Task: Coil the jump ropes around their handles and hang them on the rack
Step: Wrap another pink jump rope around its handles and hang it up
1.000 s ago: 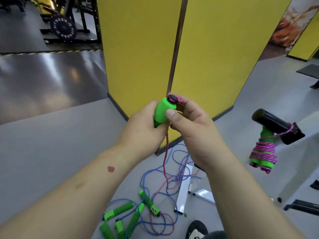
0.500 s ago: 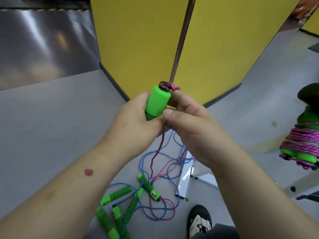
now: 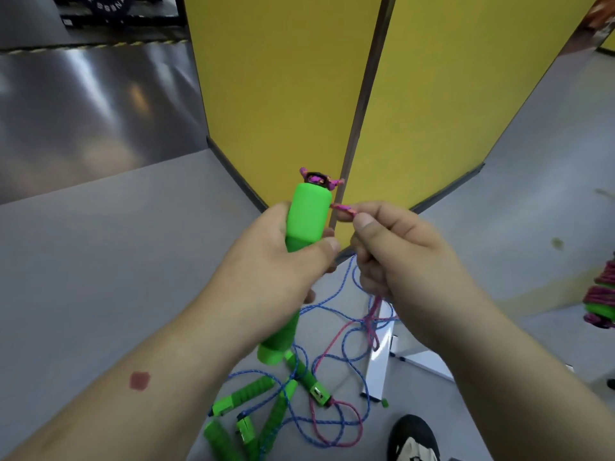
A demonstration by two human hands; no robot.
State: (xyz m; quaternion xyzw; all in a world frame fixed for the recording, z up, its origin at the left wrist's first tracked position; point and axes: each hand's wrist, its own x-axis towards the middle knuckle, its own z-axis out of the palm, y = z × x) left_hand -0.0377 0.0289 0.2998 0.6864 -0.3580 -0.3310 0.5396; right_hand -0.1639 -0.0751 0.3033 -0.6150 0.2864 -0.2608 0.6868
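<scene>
My left hand [image 3: 283, 257] grips a green jump-rope handle [image 3: 307, 217] upright in front of me, its lower end showing below my wrist. A pink rope [image 3: 344, 209] leaves the handle's top knot and my right hand [image 3: 396, 247] pinches it just to the handle's right, the rest hanging down to the floor. Several more green handles [image 3: 246, 397] with tangled blue and pink ropes [image 3: 336, 424] lie on the grey floor below my hands. A coiled pink rope on green handles [image 3: 604, 301] hangs at the right edge.
Yellow partition panels [image 3: 283, 94] stand straight ahead, meeting at a dark post. A white metal stand base [image 3: 382, 361] lies on the floor among the ropes. My shoe [image 3: 412, 437] shows at the bottom. Dark shiny flooring lies far left.
My right hand has drawn away from the handle to the right, pulling the pink rope out sideways. The view has shifted, so the hung coiled rope sits further right.
</scene>
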